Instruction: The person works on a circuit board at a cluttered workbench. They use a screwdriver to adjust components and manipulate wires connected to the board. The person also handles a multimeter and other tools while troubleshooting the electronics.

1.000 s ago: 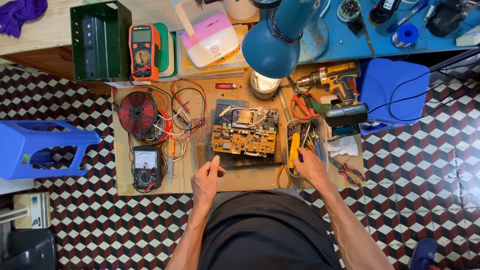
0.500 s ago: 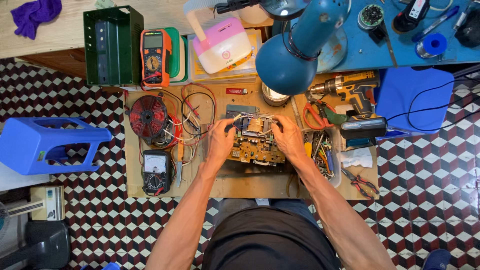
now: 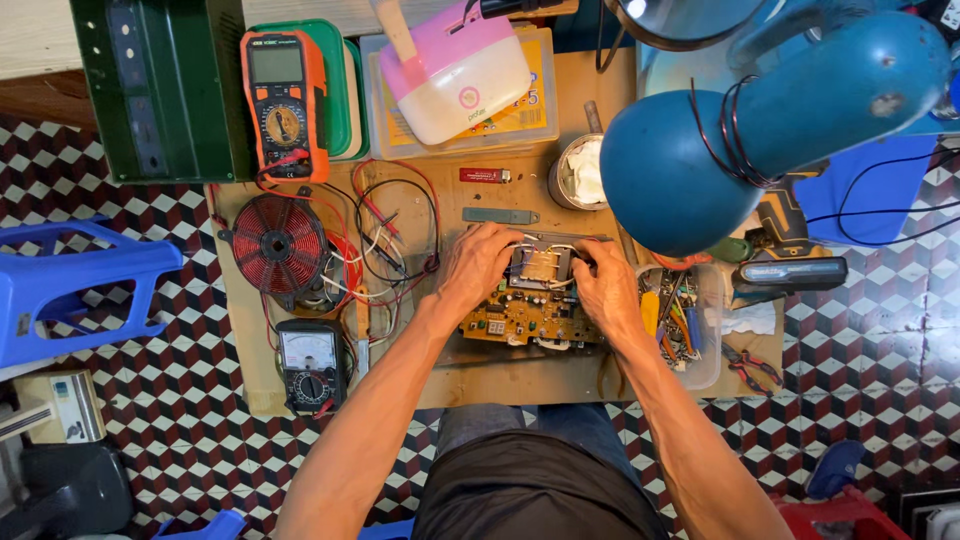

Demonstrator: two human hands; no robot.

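While both hands work at frame centre, read left to right:
Copper coil: left of centre, on the wooden board.
Left hand: fingers curled, gripping the circuit board's left edge.
Circuit board: centre, between both hands.
Right hand: closed on its right edge.
Blue lamp: upper right.

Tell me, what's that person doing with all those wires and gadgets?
A person sits at a small wooden workbench, both hands on a circuit board. The left hand and right hand grip a metal part on the board's far edge. A red coil and two meters lie to the left.
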